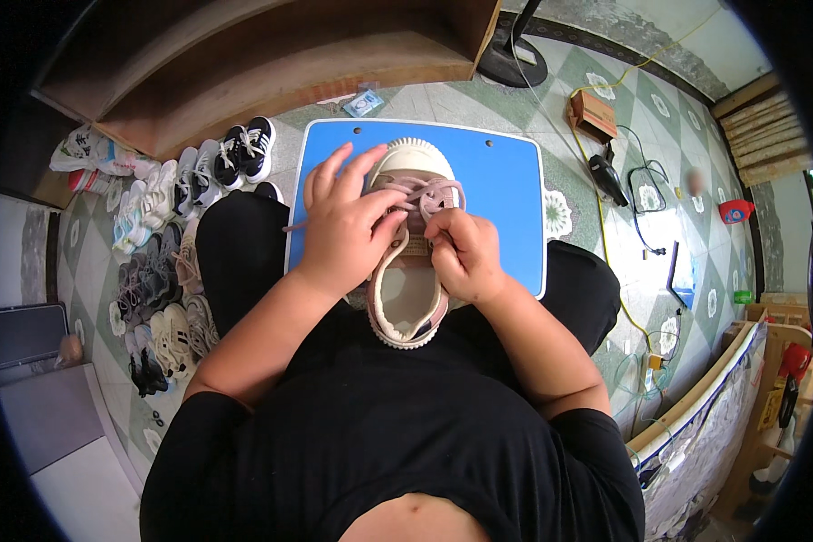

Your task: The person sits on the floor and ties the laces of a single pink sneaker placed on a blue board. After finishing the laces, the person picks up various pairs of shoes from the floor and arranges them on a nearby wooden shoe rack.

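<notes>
Bright glare whitens the floor (685,221) at right, while edges bend.

Shoe (409,256): pink upper is bordered by cream, at the grip.
Laces (435,191): tinted dusty pink, at the grip.
Tabletop (508,176): plain blue is edged with white, beneath the grip.
Floor (565,154): checked green and pale, flowered in white, beyond the grip.
Shirt (415,420): plain black, below the grip.

One wide fisheye, worn on the head, looks down from close above the hands (345,226).
</notes>
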A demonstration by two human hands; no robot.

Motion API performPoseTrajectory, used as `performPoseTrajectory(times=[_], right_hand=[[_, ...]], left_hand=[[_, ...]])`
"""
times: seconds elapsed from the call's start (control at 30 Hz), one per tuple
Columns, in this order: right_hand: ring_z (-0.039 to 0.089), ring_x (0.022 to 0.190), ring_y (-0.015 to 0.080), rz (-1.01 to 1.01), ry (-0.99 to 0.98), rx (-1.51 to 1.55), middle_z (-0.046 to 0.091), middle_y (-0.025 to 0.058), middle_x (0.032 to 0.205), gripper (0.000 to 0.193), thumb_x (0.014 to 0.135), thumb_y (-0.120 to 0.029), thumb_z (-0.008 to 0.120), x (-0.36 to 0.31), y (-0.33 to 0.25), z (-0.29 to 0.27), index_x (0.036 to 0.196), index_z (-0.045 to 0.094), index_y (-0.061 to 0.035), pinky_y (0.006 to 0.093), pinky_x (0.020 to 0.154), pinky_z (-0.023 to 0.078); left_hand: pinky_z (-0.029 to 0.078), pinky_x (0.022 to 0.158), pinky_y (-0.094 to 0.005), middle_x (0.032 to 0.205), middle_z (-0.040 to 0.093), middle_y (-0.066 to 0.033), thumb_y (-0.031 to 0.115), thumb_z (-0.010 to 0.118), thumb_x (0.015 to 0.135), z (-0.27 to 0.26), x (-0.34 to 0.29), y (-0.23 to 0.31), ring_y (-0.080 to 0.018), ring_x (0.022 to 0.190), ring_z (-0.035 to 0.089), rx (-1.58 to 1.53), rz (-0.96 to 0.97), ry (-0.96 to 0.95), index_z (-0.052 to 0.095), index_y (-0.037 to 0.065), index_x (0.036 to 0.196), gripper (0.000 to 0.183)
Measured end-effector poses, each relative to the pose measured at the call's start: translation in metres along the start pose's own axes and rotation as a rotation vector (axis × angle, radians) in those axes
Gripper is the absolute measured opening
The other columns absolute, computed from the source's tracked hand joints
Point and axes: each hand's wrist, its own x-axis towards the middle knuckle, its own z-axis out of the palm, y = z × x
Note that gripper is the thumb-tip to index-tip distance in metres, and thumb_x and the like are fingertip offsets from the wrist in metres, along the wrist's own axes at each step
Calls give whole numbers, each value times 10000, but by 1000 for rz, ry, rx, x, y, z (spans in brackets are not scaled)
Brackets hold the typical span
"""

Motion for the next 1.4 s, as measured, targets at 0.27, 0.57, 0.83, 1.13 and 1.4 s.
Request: performPoseTrajectory(times=[0.27,0.57,0.83,1.13,1.4], right_hand=[[539,516,291,23,-11,-23,538,96,598,127,665,11,510,0,-3,-2,770,523,-60,372,484,436],[536,507,287,57,-33,-8,531,98,588,135,666,11,511,-1,0,0,779,523,-61,367,479,433],[538,509,287,13,-7,6,532,98,589,129,669,14,510,-2,2,0,777,524,-55,368,480,434],[542,519,285,43,-24,19,537,100,595,121,671,10,507,-1,0,0,769,527,-57,371,492,438],[530,506,284,54,-16,40,525,102,585,122,668,11,506,-3,4,2,766,531,-57,369,487,432]], left_hand=[[328,942,-426,1125,552,-95,95,641,748,-7,-1,-23,-326,1090,463,-114,-71,164,556,67,790,99],[305,971,-444,1180,527,-96,129,664,727,6,1,-4,-345,1161,418,-68,49,-106,610,86,841,133],[334,941,-447,1164,512,-161,149,632,780,-1,0,-18,-366,1119,439,-189,-42,97,580,65,858,125],[343,930,-429,1130,536,-128,79,610,771,10,-2,-9,-343,1088,465,-133,4,-4,540,58,817,86],[325,952,-443,1189,491,-140,142,692,711,-1,2,-6,-349,1128,432,-81,4,62,580,89,942,262]])
